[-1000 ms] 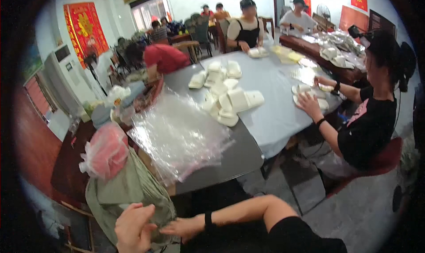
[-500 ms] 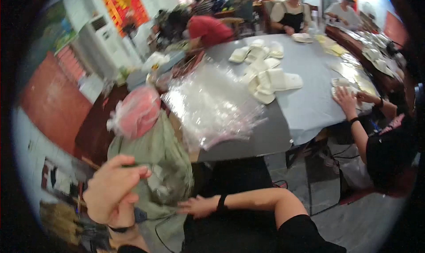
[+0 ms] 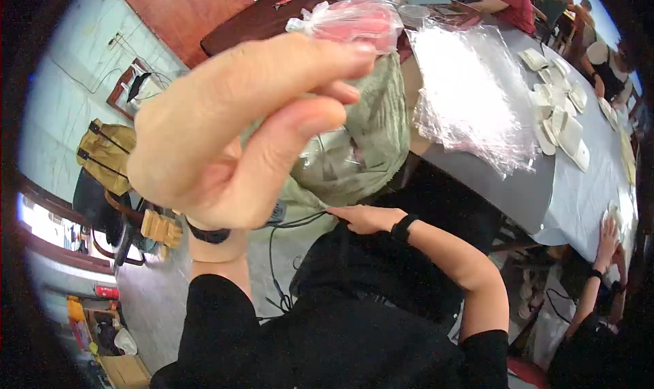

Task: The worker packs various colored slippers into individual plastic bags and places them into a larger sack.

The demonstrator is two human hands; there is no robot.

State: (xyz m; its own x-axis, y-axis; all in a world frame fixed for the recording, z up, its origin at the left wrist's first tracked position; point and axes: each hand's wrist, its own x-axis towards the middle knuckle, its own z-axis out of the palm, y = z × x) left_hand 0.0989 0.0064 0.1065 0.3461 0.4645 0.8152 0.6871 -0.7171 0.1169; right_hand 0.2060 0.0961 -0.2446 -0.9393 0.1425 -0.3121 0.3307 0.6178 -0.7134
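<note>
My left hand [image 3: 218,130] is raised close to the camera, its fingers curled. The thumb and fingertips stand apart with nothing visible between them. Lower down, my right hand [image 3: 368,218] pinches the near edge of a pale green woven sack [image 3: 385,130]. Clear plastic [image 3: 327,156] shows inside the sack's mouth, partly hidden by my left hand. A pink bundle in a clear plastic bag [image 3: 357,22] rests at the sack's far side. Black cables [image 3: 300,222] run near my right fingertips.
A stack of clear plastic bags [image 3: 470,96] lies on the grey table [image 3: 524,191], with several white slippers [image 3: 565,130] beyond. At right, a co-worker's hand [image 3: 608,242] rests by the table's edge. A chair with a tan bag [image 3: 105,157] stands at left.
The view has swung left and downward. My left hand has come up closer to the camera. My right hand, earlier spread against the sack, now pinches its edge.
</note>
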